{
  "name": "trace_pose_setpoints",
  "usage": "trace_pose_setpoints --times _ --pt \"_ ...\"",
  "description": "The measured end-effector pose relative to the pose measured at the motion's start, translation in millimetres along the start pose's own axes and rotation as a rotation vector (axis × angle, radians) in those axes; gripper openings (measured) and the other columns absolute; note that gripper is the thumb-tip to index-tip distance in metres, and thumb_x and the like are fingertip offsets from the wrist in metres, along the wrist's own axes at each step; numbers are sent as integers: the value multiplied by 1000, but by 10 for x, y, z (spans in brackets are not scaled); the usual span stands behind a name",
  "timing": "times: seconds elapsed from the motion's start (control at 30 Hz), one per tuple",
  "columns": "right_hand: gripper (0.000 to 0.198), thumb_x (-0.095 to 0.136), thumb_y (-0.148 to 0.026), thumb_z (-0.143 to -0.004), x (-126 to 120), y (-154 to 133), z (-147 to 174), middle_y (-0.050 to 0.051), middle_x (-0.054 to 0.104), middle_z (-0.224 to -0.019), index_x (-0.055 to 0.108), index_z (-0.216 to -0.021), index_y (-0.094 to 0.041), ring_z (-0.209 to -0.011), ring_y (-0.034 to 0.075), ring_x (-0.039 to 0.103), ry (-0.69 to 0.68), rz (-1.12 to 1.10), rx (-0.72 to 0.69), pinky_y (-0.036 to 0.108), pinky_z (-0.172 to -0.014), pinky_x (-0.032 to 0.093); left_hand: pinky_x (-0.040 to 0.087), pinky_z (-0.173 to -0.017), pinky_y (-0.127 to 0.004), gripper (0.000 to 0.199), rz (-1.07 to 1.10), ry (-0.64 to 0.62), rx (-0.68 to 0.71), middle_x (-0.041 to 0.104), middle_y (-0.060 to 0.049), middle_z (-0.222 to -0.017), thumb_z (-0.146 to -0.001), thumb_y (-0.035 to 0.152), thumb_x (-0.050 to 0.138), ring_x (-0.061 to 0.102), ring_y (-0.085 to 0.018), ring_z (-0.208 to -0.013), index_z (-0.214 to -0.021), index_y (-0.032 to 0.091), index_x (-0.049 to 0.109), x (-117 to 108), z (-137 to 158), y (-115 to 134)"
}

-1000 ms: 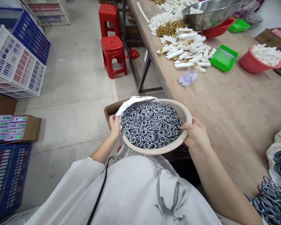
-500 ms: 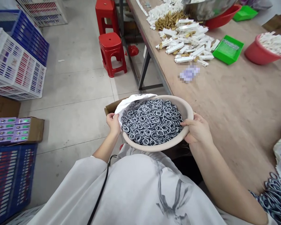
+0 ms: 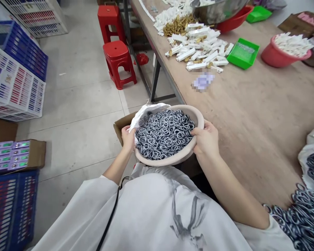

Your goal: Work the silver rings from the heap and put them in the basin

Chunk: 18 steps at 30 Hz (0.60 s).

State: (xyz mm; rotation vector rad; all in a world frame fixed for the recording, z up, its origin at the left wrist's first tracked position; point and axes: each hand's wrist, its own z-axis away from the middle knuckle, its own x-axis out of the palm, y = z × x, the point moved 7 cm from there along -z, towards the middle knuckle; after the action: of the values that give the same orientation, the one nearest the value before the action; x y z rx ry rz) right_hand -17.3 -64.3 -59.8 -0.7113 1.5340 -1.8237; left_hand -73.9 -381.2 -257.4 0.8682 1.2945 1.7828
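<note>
A beige plastic basin (image 3: pixel 170 161) full of dark metallic rings (image 3: pixel 164 134) is held in front of my body, beside the table edge. My right hand (image 3: pixel 207 139) grips its right rim, thumb over the inside and fingers beneath. On the other side, my left hand (image 3: pixel 128 137) pinches the edge of a white woven sack (image 3: pixel 142 113), which lies against the basin's left and far rim. Part of a cardboard box (image 3: pixel 119 127) shows behind the sack. Whether my left fingers also hold the basin is hidden.
On the wooden table (image 3: pixel 240 115) are white plastic pieces (image 3: pixel 199 55), a green tray (image 3: pixel 243 53), a red tub (image 3: pixel 276 57) and a pile of rings (image 3: pixel 300 219). Red stools (image 3: pixel 117 57) stand beyond, and crates (image 3: pixel 18 87) line the left.
The basin's right side and my right hand have come left and slightly up, so the basin leans more toward the sack. The camera view has shifted a little.
</note>
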Motion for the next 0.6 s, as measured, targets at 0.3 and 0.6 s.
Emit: trace_pose_setpoints --times 0.3,0.6 --pt "26 55 -13 -47 79 23 -29 -3 52 -67 55 -73 -20 -62 13 46 -6 9 -11 26 -55 35 48 -73 -28 37 17 -12 -82 63 -2 -87 -66 31 72 61 -15 -76 -96 18 56 -30 19 82" --pt "26 57 -14 -49 157 92 -109 -3 51 -70 54 -74 -20 -62 13 44 -25 50 13 27 -55 35 46 -67 -27 38 13 -31 -140 64 -2 -83 -62 27 72 60 -14 -71 -96 18 56 1 67 143"
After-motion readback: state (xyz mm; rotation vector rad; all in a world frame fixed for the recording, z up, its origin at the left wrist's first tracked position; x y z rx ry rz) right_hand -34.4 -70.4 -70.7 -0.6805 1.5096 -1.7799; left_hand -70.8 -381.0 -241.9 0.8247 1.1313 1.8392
